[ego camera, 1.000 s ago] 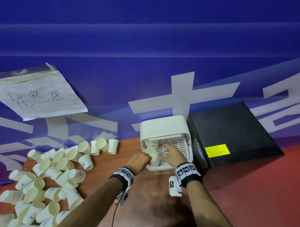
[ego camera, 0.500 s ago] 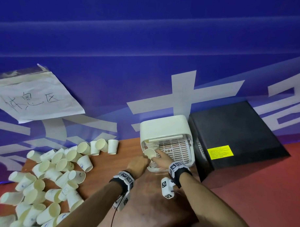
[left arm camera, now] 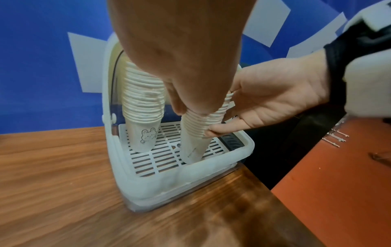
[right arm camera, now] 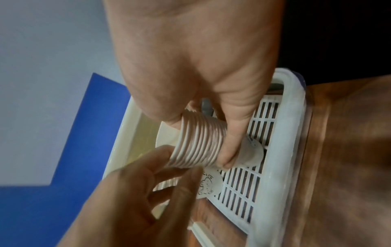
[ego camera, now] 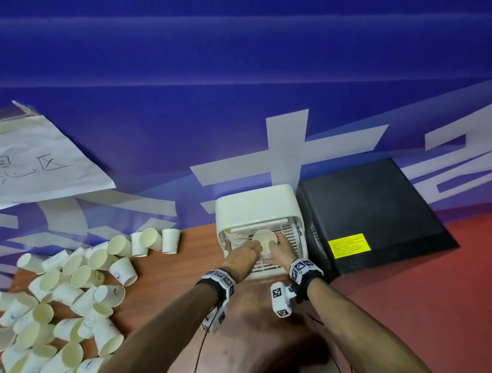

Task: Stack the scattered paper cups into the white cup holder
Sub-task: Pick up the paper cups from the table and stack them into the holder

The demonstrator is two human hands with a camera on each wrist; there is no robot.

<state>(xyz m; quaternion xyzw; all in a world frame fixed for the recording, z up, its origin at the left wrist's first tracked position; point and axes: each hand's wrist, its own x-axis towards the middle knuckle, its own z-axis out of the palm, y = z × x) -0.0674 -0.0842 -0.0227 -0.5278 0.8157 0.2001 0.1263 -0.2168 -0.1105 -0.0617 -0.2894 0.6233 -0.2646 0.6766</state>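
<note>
1. Gripping a tilted stack of nested cups (left arm camera: 197,133) from both sides, the two hands meet over the white cup holder (ego camera: 259,207) at the back of the wooden table (ego camera: 180,267).
2. The right hand (left arm camera: 273,93) has its thumb and fingers curled round the stack's ribbed rims; in the right wrist view the thumb (right arm camera: 230,143) presses along the rims, just above the bottom cup.
3. The left hand (left arm camera: 182,50) comes down from above, its fingertips (left arm camera: 180,107) pressed together against the upper rims on the stack's left side.
4. The stack's base rests on the holder's slatted tray (left arm camera: 169,157), leaning toward the front right.
5. A second stack (left arm camera: 143,107), with a rabbit drawing on its bottom cup, stands on the same tray just to the left, apart from the held one.
6. Loose paper cups (ego camera: 68,300) lie heaped on the table's left end, well apart from the holder.
7. A black box (ego camera: 372,218) sits just beside the holder on its right, and a handwritten paper sheet (ego camera: 36,162) hangs on the blue wall.
</note>
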